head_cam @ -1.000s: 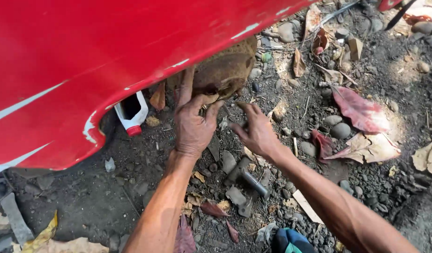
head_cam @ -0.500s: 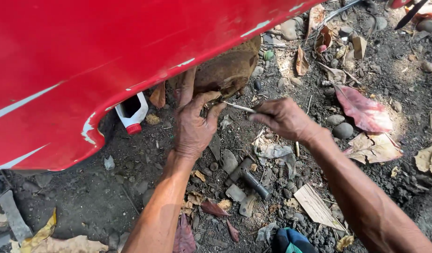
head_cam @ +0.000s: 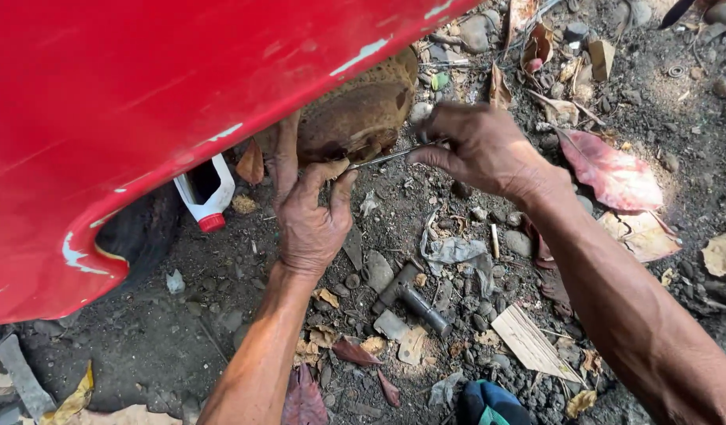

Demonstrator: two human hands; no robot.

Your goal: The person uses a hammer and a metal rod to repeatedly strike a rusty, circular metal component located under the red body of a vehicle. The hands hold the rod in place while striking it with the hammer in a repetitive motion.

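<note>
White red-capped bottle (head_cam: 208, 197), grey metal pipe piece (head_cam: 423, 305), dry reddish leaf (head_cam: 611, 169) — all on stony dirt (head_cam: 182, 330).
</note>
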